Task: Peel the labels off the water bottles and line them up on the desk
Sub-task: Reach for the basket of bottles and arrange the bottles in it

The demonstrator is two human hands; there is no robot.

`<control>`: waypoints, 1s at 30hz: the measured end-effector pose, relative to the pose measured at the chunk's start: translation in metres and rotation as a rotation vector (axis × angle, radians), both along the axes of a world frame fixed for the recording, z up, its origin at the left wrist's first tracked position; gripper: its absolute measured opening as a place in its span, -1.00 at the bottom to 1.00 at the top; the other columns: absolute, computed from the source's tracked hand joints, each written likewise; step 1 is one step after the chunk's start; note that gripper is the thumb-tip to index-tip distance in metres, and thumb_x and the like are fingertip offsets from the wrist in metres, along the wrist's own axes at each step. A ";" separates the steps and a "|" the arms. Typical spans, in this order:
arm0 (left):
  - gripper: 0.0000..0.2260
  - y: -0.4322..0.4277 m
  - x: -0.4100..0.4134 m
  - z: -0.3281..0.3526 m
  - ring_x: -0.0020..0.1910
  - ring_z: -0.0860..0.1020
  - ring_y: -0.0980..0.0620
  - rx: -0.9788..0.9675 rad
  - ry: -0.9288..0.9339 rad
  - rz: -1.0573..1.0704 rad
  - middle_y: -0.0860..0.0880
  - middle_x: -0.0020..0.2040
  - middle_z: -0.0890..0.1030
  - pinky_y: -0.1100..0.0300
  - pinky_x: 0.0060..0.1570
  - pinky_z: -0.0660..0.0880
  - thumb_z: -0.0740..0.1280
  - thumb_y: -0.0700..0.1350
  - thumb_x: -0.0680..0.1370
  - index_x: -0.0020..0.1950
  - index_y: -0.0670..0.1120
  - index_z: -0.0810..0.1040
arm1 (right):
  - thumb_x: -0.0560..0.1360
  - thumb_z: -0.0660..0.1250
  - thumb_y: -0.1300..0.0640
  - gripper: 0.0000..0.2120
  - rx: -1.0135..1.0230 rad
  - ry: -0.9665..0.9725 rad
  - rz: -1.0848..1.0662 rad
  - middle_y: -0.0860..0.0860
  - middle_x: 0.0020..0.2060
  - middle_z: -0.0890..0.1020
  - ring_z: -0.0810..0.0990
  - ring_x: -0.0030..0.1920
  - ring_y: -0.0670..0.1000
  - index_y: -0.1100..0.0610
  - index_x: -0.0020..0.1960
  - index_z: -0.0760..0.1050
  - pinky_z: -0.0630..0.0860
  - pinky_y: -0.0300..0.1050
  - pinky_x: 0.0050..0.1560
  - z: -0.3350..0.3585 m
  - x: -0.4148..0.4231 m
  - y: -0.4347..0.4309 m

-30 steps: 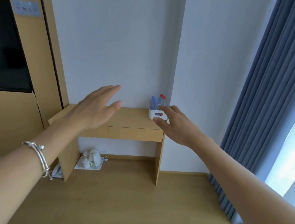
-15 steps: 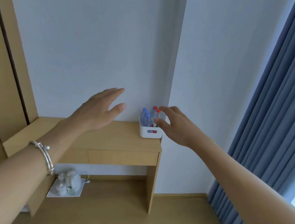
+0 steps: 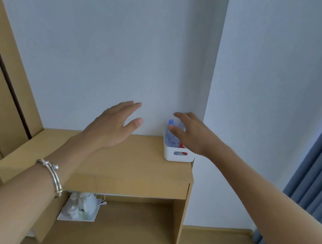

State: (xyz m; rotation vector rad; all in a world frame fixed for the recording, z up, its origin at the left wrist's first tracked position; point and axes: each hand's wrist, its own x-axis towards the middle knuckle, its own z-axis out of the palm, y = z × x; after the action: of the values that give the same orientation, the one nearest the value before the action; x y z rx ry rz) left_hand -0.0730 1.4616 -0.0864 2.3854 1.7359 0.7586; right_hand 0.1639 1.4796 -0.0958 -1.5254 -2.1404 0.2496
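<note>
A small white bin (image 3: 174, 156) with a handle slot stands at the back right corner of the wooden desk (image 3: 131, 164). Water bottles (image 3: 170, 131) with blue caps stand inside it, and a bit of red label shows through the slot. My right hand (image 3: 192, 135) hovers over the bin with fingers spread, covering part of the bottles; I cannot tell whether it touches them. Over the middle of the desk my left hand (image 3: 113, 124) is raised, fingers straight, holding nothing. A silver bangle sits on that wrist.
The desk fits into a wall corner, with a wooden panel (image 3: 8, 64) to its left. Under it, a white tray (image 3: 80, 209) with a kettle and cups lies on the wooden floor. Blue curtains (image 3: 313, 199) hang at the right.
The view has closed in on the desk, which now looks larger and nearer. My right hand has come over the bin of bottles. My left hand stays raised and spread.
</note>
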 end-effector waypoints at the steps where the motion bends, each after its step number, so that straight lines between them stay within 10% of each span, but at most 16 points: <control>1: -0.50 0.018 0.002 -0.003 0.52 0.12 0.13 0.006 -0.003 0.007 0.19 0.54 0.11 -0.03 0.45 0.19 0.02 0.25 0.59 0.52 0.20 0.11 | 0.58 0.10 -0.17 -0.48 0.002 0.000 0.012 0.01 0.44 0.26 0.36 0.37 0.11 -0.01 0.48 0.18 0.33 0.06 0.34 -0.003 0.002 0.020; 30: -0.51 0.324 0.060 -0.033 0.50 0.16 0.13 -0.133 -0.007 0.135 0.18 0.54 0.15 0.00 0.44 0.22 0.03 0.23 0.59 0.52 0.20 0.11 | 0.60 0.09 -0.14 -0.48 -0.153 0.004 0.189 0.03 0.46 0.25 0.36 0.38 0.04 0.04 0.50 0.17 0.29 -0.04 0.36 -0.036 0.050 0.355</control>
State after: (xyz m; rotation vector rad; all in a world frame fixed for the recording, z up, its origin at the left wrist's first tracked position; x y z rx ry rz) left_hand -0.0126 1.7857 -0.1194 2.1969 1.8960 0.6435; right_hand 0.2136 1.8342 -0.1323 -1.4009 -2.3097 0.4910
